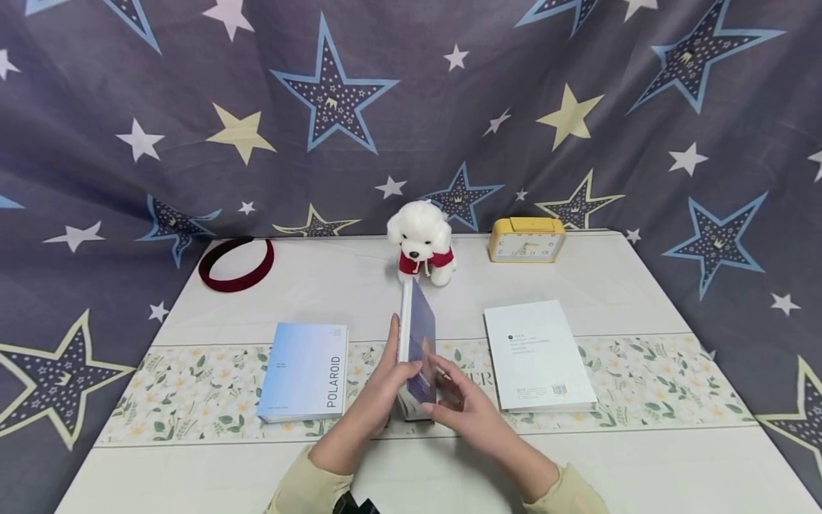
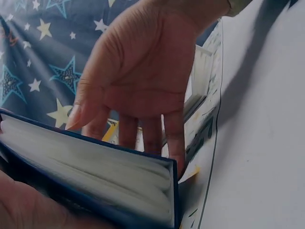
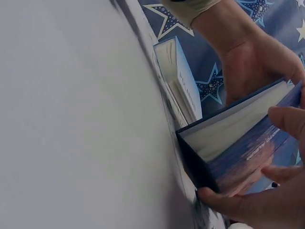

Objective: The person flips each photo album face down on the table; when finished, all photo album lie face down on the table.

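From where I stand, reading left to right, the headband (image 1: 236,284) lies at ten o'clock from the person's hands, with the blue book (image 1: 302,368) flat at nine; next comes the left hand (image 1: 375,392), which grips the album (image 1: 421,325) from its left side, thumb bent over onto the dark cover; the album itself is in the middle, tipped up on edge between both hands, pages showing along its edge, the toy dog (image 1: 420,239) sitting just past it at twelve; whether its lower edge touches the table (image 1: 642,464), I can't tell; the right hand (image 1: 472,414) has its fingers loosely out against the cover, thumb by the near edge, steadying more than clutching; the clock (image 1: 528,243) stands at one o'clock and the white book (image 1: 539,360) lies flat at three; the step in hand looks to me like handling the album upright, perhaps turning it or squaring it up; the next move, I'd judge, calls for the left to hold firm and the right to guide the cover lightly, lest the pages fan out or the album topple towards three.
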`<action>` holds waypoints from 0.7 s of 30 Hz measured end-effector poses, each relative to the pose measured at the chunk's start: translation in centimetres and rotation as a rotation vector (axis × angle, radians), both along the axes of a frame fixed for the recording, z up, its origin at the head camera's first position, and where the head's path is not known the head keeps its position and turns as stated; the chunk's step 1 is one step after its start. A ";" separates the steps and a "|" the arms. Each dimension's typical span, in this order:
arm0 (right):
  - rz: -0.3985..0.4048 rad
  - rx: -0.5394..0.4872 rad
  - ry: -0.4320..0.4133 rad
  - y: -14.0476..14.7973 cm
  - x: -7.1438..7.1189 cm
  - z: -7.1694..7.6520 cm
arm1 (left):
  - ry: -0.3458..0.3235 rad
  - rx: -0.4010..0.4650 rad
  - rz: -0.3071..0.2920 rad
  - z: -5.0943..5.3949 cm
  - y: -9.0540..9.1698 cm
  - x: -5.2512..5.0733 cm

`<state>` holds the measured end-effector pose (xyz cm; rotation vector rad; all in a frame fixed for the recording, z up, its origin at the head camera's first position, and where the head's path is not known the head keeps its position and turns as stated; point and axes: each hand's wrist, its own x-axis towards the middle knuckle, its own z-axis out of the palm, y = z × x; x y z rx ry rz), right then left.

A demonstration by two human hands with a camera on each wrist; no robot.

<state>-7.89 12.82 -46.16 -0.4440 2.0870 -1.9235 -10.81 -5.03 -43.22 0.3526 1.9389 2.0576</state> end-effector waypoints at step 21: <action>-0.178 -0.067 -0.283 0.0 -0.1 -0.6 | -0.028 0.239 0.049 -0.5 -1.0 0.3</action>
